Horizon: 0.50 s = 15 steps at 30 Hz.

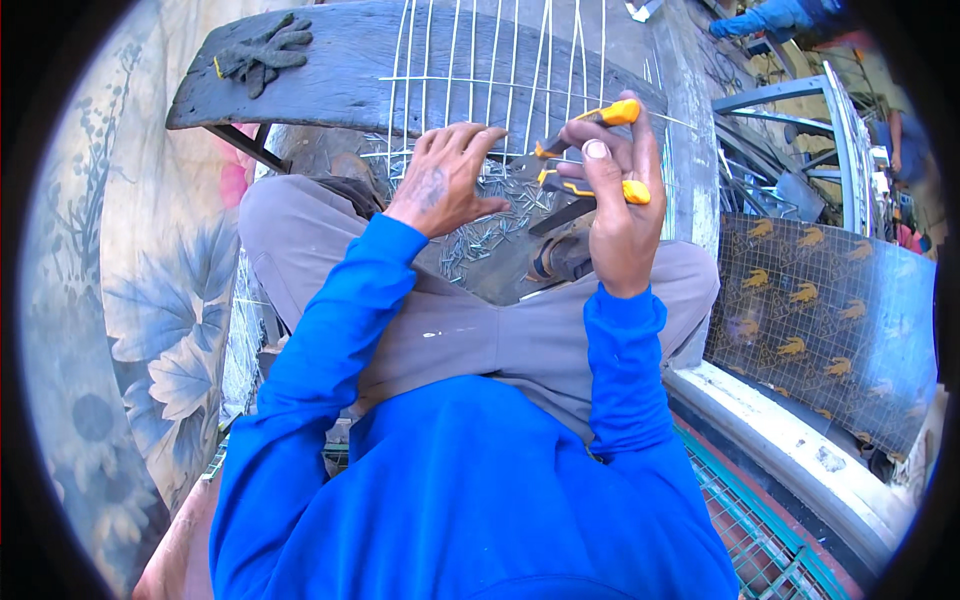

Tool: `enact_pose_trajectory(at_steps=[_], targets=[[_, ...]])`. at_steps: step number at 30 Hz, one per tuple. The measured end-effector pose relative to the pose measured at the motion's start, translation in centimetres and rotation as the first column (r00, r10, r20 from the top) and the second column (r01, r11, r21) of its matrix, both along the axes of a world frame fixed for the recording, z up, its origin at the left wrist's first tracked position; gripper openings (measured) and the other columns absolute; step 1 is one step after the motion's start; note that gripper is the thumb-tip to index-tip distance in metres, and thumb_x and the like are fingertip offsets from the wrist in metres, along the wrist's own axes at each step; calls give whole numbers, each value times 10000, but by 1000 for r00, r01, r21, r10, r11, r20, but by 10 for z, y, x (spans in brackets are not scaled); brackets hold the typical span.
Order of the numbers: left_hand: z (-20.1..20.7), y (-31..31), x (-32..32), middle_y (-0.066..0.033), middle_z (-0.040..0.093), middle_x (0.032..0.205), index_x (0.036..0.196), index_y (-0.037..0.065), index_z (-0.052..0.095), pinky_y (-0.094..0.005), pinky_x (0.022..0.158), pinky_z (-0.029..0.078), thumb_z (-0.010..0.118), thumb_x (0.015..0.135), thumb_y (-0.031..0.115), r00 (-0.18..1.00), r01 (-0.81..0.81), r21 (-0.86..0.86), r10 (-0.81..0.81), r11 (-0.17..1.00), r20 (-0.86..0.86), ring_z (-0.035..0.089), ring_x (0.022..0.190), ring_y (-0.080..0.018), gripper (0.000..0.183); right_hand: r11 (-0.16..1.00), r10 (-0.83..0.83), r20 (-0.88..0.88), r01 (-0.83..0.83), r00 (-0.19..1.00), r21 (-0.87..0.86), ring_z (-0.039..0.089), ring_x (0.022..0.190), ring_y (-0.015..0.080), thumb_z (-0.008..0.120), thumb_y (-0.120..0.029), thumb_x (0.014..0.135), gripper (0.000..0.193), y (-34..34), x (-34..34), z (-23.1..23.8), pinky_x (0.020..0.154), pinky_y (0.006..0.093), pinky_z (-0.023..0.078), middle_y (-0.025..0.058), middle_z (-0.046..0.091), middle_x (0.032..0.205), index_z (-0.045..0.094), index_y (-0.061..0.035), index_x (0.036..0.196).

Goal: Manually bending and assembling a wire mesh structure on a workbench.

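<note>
My right hand (625, 205) holds a pair of cutting pliers (618, 113) with yellow and black handles spread apart. Their dark jaws point left, by the near edge of a wire grid (472, 75). The grid is made of thin pale rods with a few crosswise wires, and it lies over a dark wooden bench (335, 65). My left hand (440, 182) rests palm down at the grid's near edge, fingers stretched out and tips by the rods. Whether it presses on a wire is hidden under the fingers.
Many short cut wire bits (475, 245) litter the ground between my legs. A dark glove (265, 57) lies on the bench's left end. Metal frames (840, 130) and a patterned board (800, 320) stand to the right. A flowered cloth (170, 300) hangs at left.
</note>
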<state>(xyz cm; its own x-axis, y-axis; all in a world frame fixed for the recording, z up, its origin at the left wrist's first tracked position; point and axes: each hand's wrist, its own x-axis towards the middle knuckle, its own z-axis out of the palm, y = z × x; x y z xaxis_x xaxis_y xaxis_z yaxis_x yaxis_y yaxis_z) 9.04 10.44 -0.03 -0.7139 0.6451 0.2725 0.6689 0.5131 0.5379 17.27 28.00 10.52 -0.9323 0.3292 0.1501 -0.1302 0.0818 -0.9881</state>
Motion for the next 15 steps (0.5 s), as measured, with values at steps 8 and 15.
enact_pose_trajectory(at_steps=[8, 15], targets=[[-40, 16, -3, -88, 619, 1281, 1446, 184, 587, -517, 1200, 311, 764, 918, 504, 997, 0, 20, 2, 1000, -79, 563, 1270, -293, 642, 998, 52, 20, -52, 998, 32, 636, 1287, 299, 537, -28, 1046, 761, 16, -10, -4, 967, 355, 583, 265, 601, 1426, 131, -18, 1689], [-38, 24, 1, -80, 565, 1361, 1379, 220, 636, -541, 1227, 272, 725, 938, 566, 987, -38, 20, 40, 999, -155, 500, 1345, -269, 568, 997, 61, 8, -62, 998, 48, 506, 1447, 426, 475, 1, 983, 779, 31, 0, 2, 1052, 447, 574, 333, 471, 1558, 132, 4, 1683]])
